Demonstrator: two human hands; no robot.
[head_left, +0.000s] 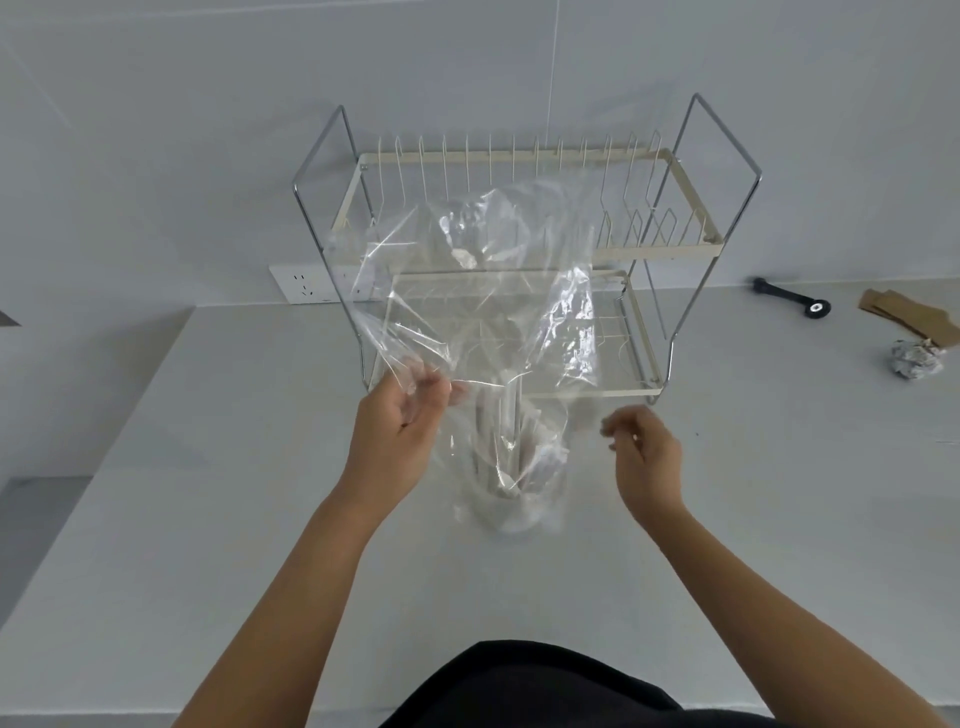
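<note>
The clear plastic bag (483, 312) stands at the middle of the desk (260, 467), just in front of the dish rack (675, 249), with white parts (511, 457) in its bottom. My left hand (400, 426) pinches its upper edge and holds it up, I think to open the mouth. My right hand (644, 457) hangs beside it, fingers loosely bent, holding nothing.

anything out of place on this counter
Yes: at the far right of the counter lie a crumpled wad, brown cardboard scraps and a black tool, loose clutter. The dish rack stands straight; the left hand holds a clear plastic bag.
</note>
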